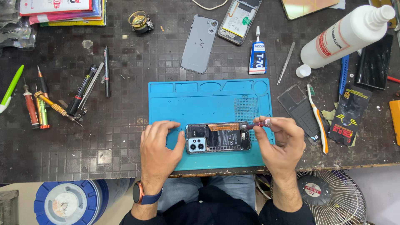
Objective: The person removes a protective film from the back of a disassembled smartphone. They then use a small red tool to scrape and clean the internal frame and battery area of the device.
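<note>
Dark tiled bench (116, 141), pale floor (16, 187)

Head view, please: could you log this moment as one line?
left hand: steadies opened phone | right hand: holds small screwdriver, tip at the phone's right end | phone: on blue mat

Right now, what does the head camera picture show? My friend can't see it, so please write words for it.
Two hands work on an opened phone lying on a blue mat: the left hand steadies its camera end, and the right hand holds a small red-handled screwdriver at the other end. Screwdrivers, a glue tube and a white bottle lie around on the dark workbench.
</note>
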{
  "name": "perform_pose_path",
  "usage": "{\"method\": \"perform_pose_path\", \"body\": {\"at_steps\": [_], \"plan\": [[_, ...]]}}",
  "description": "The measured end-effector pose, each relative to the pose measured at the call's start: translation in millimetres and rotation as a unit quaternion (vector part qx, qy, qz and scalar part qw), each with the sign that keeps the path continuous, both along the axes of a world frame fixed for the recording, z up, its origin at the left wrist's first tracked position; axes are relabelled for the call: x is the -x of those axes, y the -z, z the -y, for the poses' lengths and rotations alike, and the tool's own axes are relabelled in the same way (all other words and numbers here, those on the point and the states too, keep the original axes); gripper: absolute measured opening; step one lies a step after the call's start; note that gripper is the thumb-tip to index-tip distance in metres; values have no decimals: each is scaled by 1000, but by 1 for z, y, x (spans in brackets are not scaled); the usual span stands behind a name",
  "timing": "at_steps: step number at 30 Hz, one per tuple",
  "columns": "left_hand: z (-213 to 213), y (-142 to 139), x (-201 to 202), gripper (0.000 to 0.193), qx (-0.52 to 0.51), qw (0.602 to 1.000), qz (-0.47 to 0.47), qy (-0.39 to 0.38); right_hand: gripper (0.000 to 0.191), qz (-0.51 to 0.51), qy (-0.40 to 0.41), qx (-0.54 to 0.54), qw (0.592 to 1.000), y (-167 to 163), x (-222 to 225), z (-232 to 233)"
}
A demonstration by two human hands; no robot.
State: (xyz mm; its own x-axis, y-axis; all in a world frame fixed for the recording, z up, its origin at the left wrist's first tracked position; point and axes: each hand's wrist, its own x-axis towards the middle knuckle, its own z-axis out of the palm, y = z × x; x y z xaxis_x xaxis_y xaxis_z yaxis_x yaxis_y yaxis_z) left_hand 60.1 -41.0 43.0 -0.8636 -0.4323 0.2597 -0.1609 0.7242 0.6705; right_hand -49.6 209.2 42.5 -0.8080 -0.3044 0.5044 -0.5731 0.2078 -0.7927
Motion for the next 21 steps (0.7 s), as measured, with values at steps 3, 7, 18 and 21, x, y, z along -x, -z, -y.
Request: {"method": "perform_pose_path", "body": {"at_steps": [3, 7, 18, 21], "plan": [[1, 0, 0, 19, 1, 1000, -2, 0, 35, 28, -23, 23, 999, 0, -1, 0], [1, 1, 0, 19, -1, 1000, 7, 2, 41, -21, -25, -9, 999, 0, -1, 0], [0, -1, -1, 19, 2, 1000, -1, -1, 41, 25, -62, 66, 996, 8, -1, -2], [0, -2, 0, 19, 5, 1000, -3, 1, 46, 23, -52, 81, 995, 10, 1, -1]]}}
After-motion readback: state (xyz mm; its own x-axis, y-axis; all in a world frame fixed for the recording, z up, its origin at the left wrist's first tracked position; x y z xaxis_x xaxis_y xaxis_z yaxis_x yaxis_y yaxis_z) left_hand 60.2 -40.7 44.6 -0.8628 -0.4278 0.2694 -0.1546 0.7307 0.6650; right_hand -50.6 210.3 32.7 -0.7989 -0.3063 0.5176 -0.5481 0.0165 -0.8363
